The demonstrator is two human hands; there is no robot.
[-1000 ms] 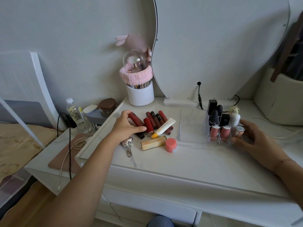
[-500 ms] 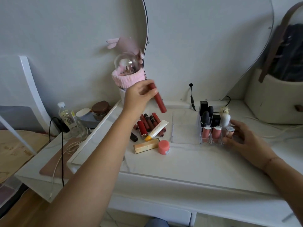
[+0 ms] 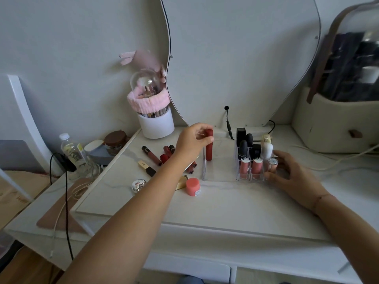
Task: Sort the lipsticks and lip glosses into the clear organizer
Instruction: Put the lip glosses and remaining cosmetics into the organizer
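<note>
My left hand (image 3: 192, 141) grips the top of a dark red lip gloss tube (image 3: 209, 149) and holds it upright in the left open section of the clear organizer (image 3: 219, 177). My right hand (image 3: 291, 177) rests against the organizer's right side, fingers touching its wall. The right slots hold black lipsticks (image 3: 243, 147), pink lipsticks (image 3: 244, 168) and a white bottle (image 3: 266, 149). Several red and brown tubes (image 3: 151, 155) lie loose left of the organizer, partly hidden by my left arm.
A pink jar (image 3: 193, 186), a gold-capped lipstick (image 3: 146, 168) and a small silver compact (image 3: 138, 185) lie on the white tabletop. A white brush holder with a pink band (image 3: 154, 121) stands at the back. A mirror, a cable and a beige bag are behind.
My left hand picked a dark red tube from the pile, lifted it, carried it right and lowered it upright into the organizer. My right hand stayed at the organizer.
</note>
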